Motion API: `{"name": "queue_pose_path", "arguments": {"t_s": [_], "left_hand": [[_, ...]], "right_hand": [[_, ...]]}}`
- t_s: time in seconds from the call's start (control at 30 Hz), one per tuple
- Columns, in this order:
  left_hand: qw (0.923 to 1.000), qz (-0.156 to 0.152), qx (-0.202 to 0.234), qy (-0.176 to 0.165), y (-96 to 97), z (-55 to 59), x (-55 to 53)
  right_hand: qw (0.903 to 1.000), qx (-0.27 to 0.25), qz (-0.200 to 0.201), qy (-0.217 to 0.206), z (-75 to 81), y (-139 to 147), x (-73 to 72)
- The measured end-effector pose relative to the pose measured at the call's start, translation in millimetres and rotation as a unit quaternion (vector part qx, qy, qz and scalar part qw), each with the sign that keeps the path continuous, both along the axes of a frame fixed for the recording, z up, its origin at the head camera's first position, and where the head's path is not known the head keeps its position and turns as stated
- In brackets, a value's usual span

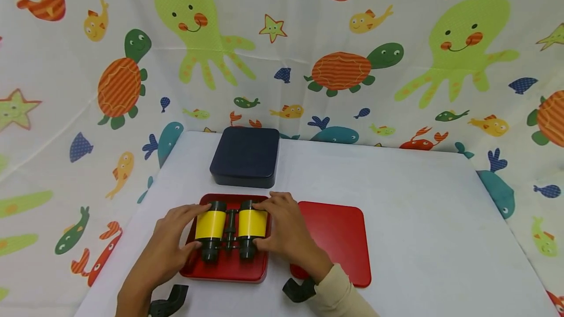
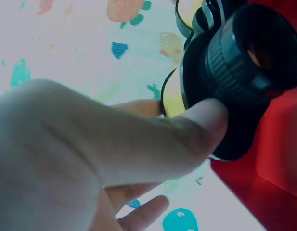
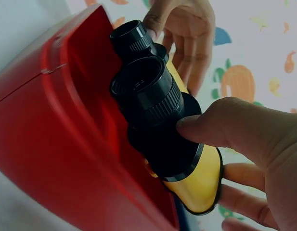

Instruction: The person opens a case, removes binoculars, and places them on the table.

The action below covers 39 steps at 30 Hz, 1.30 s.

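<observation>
Yellow and black binoculars (image 1: 252, 223) are at the open red tin (image 1: 233, 273), eyepieces toward the person. My left hand (image 1: 169, 238) grips the left barrel, thumb by the eyepiece end and fingers at the far end. On the other barrel, my right hand (image 1: 286, 231) holds on in the same way. The right wrist view shows the binoculars (image 3: 187, 154) at the tin's opening, above its red rim (image 3: 66, 96). In the left wrist view the thumb (image 2: 206, 120) presses the black body beside an eyepiece (image 2: 235, 62).
A flat red lid (image 1: 339, 238) lies right of the tin, partly under the right forearm. Behind the tin stands a closed dark blue box (image 1: 244, 155). A sea-animal curtain (image 1: 273, 62) hangs around the white table (image 1: 418, 219).
</observation>
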<state>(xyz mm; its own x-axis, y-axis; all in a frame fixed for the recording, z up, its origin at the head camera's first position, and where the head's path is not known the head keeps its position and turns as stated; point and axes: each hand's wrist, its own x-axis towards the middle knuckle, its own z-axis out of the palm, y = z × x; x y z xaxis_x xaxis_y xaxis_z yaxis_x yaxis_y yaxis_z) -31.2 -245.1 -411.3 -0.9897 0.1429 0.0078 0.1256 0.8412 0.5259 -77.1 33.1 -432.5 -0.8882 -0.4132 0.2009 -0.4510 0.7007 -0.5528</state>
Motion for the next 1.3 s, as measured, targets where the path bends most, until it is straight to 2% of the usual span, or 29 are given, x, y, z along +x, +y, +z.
{"name": "queue_pose_path", "arguments": {"t_s": [0.23,0.53,0.97,1.2,1.3], "left_hand": [[0.9996,-0.026,0.006,0.001,7.2,19.9,-2.2],[0.9969,-0.064,0.044,0.01,26.6,28.0,-7.2],[0.9908,-0.104,0.08,0.034,63.7,20.2,-16.2],[0.9812,-0.145,0.115,0.054,85.3,13.3,-20.9],[0.9769,-0.159,0.133,0.052,95.2,9.7,-23.3]], "right_hand": [[0.997,-0.069,-0.008,-0.035,22.0,17,8.2],[0.9908,-0.118,-0.026,-0.061,34.1,46,15.1],[0.9905,-0.103,-0.072,-0.057,38.7,89,26.8],[0.9912,-0.101,-0.079,-0.034,33.7,115,33.1],[0.9907,-0.094,-0.092,-0.037,31.5,126,35.8]]}}
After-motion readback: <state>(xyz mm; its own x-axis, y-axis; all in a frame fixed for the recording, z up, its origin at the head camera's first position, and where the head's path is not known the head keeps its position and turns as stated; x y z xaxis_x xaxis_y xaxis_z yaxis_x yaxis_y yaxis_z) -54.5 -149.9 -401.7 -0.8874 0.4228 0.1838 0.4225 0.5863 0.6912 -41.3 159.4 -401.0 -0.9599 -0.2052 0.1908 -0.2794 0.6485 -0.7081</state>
